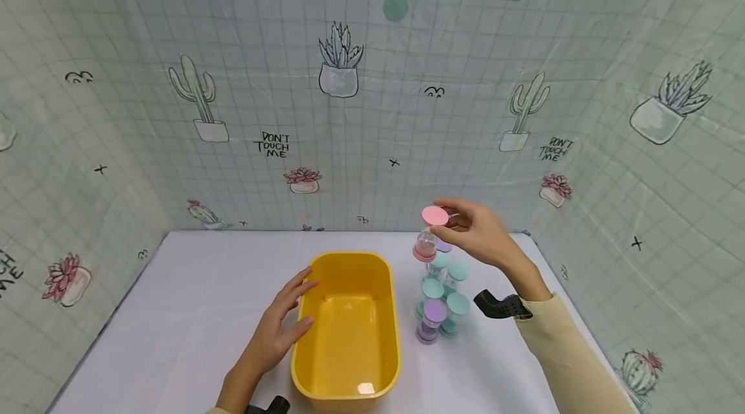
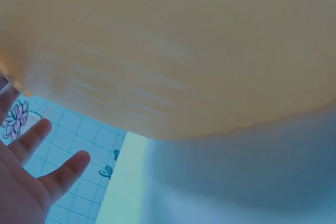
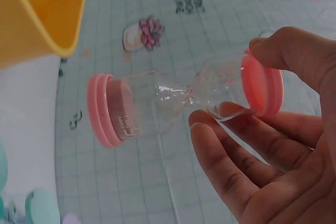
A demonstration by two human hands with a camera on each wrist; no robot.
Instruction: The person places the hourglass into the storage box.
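Observation:
My right hand (image 1: 480,236) pinches a pink-capped sand timer (image 1: 427,247) by its upper cap, holding it above the far end of a group of other timers. In the right wrist view the timer (image 3: 100,111) has a clear glass body, with pinkish sand near the lower cap. My left hand (image 1: 270,333) rests on the left rim of a yellow plastic basin (image 1: 349,343), its fingers loosely extended. Seen from the left wrist, the basin's side (image 2: 184,51) fills most of the view, with the left hand's fingers (image 2: 65,174) spread beside it.
Right of the basin stand several timers with teal caps (image 1: 458,303), a purple one (image 1: 434,312) at the near end and another purple cap (image 1: 444,246) partly hidden at the far end. All stand on a white table (image 1: 204,310) enclosed by cactus-print cloth (image 1: 396,110).

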